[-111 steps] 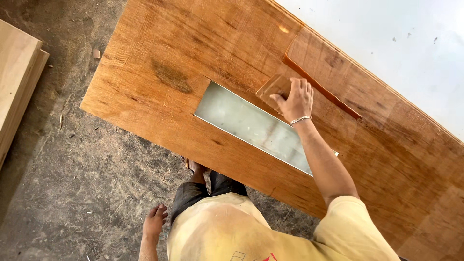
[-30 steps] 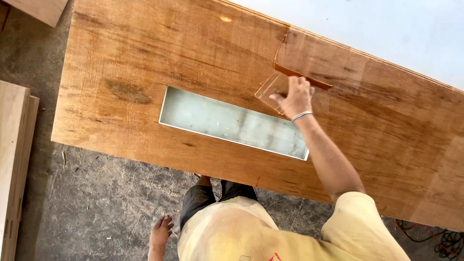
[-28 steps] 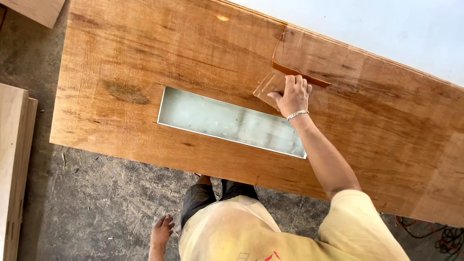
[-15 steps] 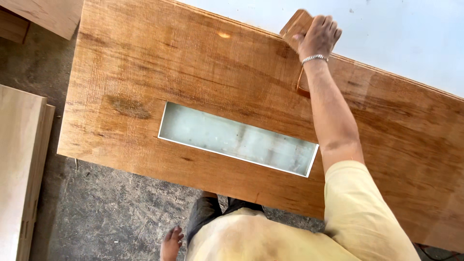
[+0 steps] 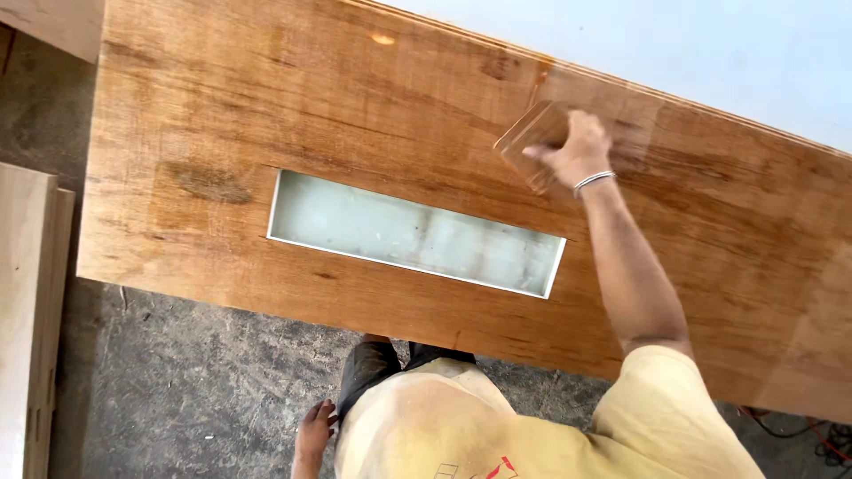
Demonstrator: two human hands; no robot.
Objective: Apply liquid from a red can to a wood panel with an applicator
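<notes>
Head view — right hand [image 5: 581, 151] grips wooden block [image 5: 532, 142] on door panel [image 5: 266, 133].

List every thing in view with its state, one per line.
Right hand: gripping the block, pressed on the panel.
Block: held, flat against the panel.
Left hand: empty, hanging at the side.
Panel: lying flat, right part glossy and darker.
Cut-out: open, pale surface showing through.
Boards: stacked at the left.
</notes>
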